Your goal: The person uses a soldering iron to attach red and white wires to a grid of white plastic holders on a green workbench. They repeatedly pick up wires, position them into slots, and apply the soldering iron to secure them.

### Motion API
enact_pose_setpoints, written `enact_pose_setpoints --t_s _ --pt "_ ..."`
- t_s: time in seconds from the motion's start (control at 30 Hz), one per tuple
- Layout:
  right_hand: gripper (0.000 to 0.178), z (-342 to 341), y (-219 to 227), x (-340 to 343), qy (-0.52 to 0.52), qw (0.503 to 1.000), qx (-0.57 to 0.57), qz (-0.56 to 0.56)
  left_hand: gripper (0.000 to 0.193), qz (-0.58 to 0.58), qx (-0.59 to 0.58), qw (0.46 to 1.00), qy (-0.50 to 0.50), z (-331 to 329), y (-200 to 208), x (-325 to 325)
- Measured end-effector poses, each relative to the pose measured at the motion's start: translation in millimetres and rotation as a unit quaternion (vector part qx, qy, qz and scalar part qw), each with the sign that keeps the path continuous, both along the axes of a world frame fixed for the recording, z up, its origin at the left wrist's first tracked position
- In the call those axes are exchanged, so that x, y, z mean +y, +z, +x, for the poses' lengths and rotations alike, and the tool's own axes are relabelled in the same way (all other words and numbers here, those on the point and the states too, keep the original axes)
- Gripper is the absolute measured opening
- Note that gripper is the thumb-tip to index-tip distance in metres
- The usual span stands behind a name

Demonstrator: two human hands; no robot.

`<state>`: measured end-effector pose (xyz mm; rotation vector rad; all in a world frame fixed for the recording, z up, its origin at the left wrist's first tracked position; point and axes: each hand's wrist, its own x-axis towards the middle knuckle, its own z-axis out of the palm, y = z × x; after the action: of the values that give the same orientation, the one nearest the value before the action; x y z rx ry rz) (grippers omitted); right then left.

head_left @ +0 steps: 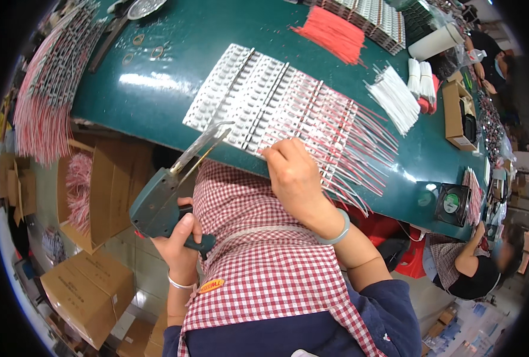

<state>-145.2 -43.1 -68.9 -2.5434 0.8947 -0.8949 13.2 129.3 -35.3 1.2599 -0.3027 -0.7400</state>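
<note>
My left hand [180, 241] grips the handle of a dark green soldering gun [157, 203]. Its long metal tip and thin brass-coloured feed tube point up over the near edge of a panel of small white circuit boards [264, 98]. Several rows make up this panel, and red and white wires [365, 140] trail from its right-hand rows. My right hand [294, 175] rests at the panel's near edge, its thumb and fingers pinched together. What sits between those fingertips is hidden.
On the green table [151, 98] lie red wires [330, 34], white wires [393, 98] and a stack of panels [365, 21]. Wired boards [53, 83] hang over the left edge. Cartons [89, 291] stand below. A co-worker [470, 265] sits at the right.
</note>
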Motion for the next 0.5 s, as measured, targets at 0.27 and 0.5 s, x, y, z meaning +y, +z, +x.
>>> enact_pose_setpoints --t_s 0.27,0.5 --pt "0.015 -7 45 -100 -0.005 0.995 -0.068 -0.078 0.052 -0.023 -0.003 1.000 0.017 29 12 -28" --pt "0.013 -16 11 -222 -0.062 0.989 -0.049 -0.129 0.051 -0.029 -0.016 0.999 -0.015 41 9 -49"
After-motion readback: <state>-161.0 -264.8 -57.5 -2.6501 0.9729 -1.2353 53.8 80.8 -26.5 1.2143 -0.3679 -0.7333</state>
